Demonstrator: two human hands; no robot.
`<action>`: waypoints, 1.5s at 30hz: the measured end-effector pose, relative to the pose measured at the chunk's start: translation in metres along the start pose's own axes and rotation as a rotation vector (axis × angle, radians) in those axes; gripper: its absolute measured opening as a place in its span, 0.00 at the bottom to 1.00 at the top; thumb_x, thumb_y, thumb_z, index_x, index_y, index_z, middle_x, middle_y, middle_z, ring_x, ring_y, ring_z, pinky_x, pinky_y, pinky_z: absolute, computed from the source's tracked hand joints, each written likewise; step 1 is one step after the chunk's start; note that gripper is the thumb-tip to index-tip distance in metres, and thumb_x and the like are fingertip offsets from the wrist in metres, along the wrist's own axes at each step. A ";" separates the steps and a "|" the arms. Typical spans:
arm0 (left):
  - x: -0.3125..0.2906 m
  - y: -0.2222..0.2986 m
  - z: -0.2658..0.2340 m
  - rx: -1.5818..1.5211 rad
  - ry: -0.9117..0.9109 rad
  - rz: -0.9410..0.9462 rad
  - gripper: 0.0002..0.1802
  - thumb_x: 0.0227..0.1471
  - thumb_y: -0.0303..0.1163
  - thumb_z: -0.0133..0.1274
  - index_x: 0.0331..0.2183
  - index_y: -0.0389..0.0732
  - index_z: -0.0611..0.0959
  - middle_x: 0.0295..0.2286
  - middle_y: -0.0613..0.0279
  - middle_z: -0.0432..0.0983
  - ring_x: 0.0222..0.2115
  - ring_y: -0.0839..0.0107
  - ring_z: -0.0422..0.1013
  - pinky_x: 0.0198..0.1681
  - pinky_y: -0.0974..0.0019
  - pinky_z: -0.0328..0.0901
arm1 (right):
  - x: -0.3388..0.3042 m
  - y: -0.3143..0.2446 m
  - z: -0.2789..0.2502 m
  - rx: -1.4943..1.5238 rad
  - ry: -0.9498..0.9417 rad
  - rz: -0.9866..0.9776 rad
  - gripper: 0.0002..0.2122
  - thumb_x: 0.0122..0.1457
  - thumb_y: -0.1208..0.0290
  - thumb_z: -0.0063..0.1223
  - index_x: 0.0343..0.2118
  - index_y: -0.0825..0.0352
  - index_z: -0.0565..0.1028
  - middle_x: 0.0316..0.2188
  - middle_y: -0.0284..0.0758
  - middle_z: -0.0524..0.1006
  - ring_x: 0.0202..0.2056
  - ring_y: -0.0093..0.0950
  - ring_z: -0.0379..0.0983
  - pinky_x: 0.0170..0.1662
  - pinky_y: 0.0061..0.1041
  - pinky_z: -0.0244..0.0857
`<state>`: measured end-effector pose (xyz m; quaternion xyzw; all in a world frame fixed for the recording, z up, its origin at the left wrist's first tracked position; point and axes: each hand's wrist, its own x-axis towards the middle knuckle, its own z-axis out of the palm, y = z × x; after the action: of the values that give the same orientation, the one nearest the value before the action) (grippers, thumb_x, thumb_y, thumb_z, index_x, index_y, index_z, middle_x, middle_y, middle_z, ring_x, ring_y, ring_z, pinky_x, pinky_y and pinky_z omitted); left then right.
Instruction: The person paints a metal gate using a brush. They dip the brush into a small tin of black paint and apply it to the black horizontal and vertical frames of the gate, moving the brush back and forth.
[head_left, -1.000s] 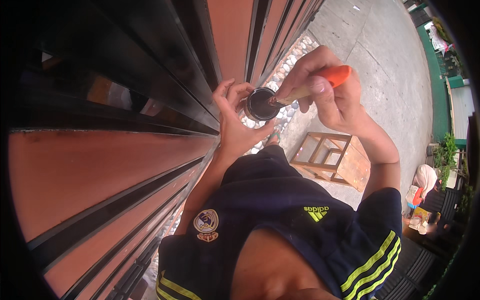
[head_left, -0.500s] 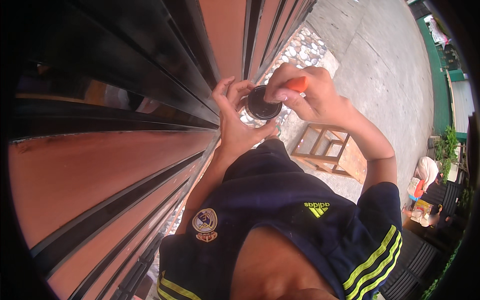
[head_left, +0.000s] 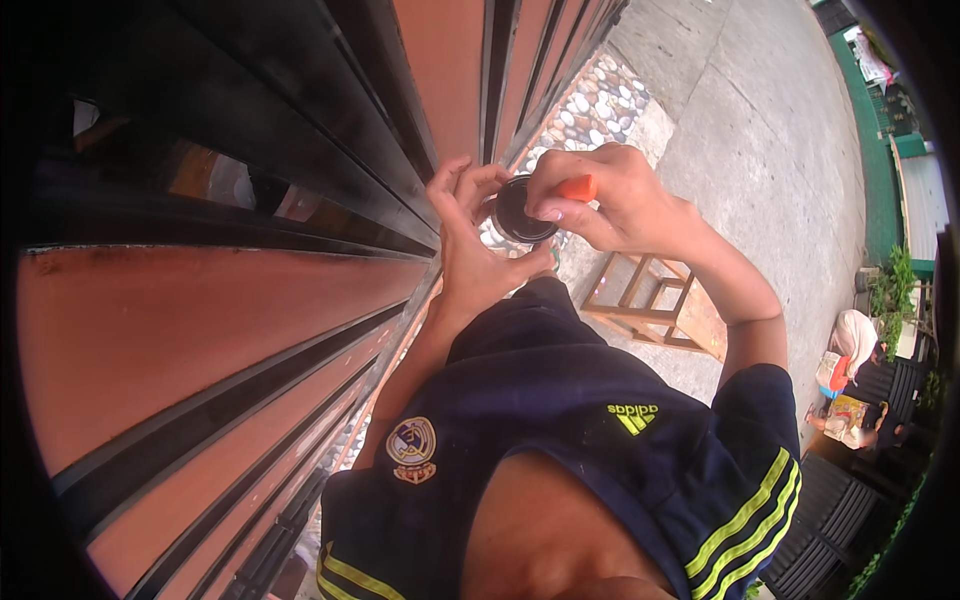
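My left hand [head_left: 468,240] curls its fingers and thumb around a small round can [head_left: 514,224], open at the top and dark inside, like black paint. Over its mouth, my right hand [head_left: 632,208] pinches a paintbrush [head_left: 577,188] whose orange handle end sticks out between thumb and fingers. The brush's lower part and bristles are hidden behind the right fingers, down at the can's opening. Close by on the left stands a gate [head_left: 230,350] with reddish-brown panels and black bars.
A wooden stool [head_left: 640,325] stands on the concrete ground [head_left: 770,130] below my right forearm. A strip of pebbles [head_left: 600,108] runs along the gate's foot. Farther right, a person [head_left: 852,340] is near dark slatted furniture [head_left: 828,510] and green plants [head_left: 890,300].
My right hand has shifted slightly left over the can, and the orange handle end has moved left and a little down. My left hand keeps its hold on the can.
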<state>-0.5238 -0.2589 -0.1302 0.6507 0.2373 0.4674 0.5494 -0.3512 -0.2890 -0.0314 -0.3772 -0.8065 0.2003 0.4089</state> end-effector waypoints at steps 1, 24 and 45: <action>-0.001 0.000 -0.001 -0.001 0.003 0.000 0.59 0.28 0.21 0.70 0.57 0.38 0.49 0.46 0.51 0.64 0.47 0.61 0.68 0.52 0.60 0.66 | 0.000 -0.004 -0.005 -0.003 -0.068 0.073 0.08 0.61 0.67 0.56 0.33 0.67 0.75 0.26 0.37 0.78 0.26 0.36 0.77 0.29 0.30 0.70; 0.009 -0.008 -0.004 0.050 -0.008 -0.018 0.57 0.35 0.20 0.68 0.58 0.40 0.47 0.46 0.53 0.65 0.47 0.66 0.70 0.49 0.64 0.65 | -0.022 -0.012 -0.030 0.088 0.077 0.153 0.10 0.62 0.64 0.52 0.33 0.68 0.76 0.27 0.34 0.81 0.27 0.28 0.80 0.31 0.23 0.72; 0.011 -0.011 0.004 0.073 -0.053 -0.020 0.55 0.35 0.21 0.67 0.57 0.40 0.48 0.45 0.53 0.66 0.46 0.65 0.71 0.52 0.61 0.64 | -0.009 0.002 -0.033 0.386 0.358 0.380 0.21 0.71 0.55 0.35 0.32 0.71 0.69 0.25 0.44 0.78 0.23 0.28 0.78 0.22 0.23 0.71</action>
<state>-0.5137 -0.2490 -0.1364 0.6800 0.2459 0.4356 0.5360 -0.3201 -0.2940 -0.0175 -0.4656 -0.5839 0.3529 0.5636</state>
